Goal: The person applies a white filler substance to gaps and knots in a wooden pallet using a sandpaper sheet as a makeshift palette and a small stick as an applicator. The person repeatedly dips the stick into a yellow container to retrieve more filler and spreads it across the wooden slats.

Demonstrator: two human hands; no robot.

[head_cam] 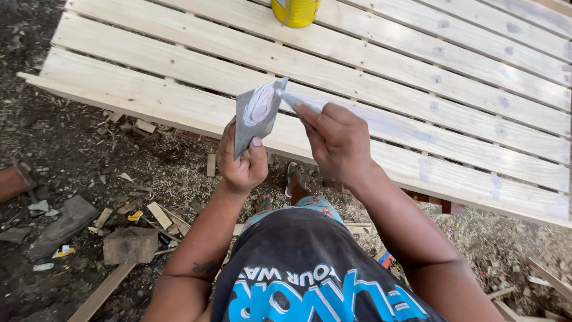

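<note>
Card [257,116], grey and flat, sits at middle of view, held up tilted above edge of slats [381,77]. Pale putty smear on its face. Left hand [241,161] grips card at bottom, thumb pressed on front. Right hand [336,143], at 3 o'clock from card, pinches thin scraper [290,100]; tip touches card's top corner. Yellow can [295,12] stands on slats at 12 o'clock. Wood block [130,244] lies on dirt at 8 o'clock.
</note>
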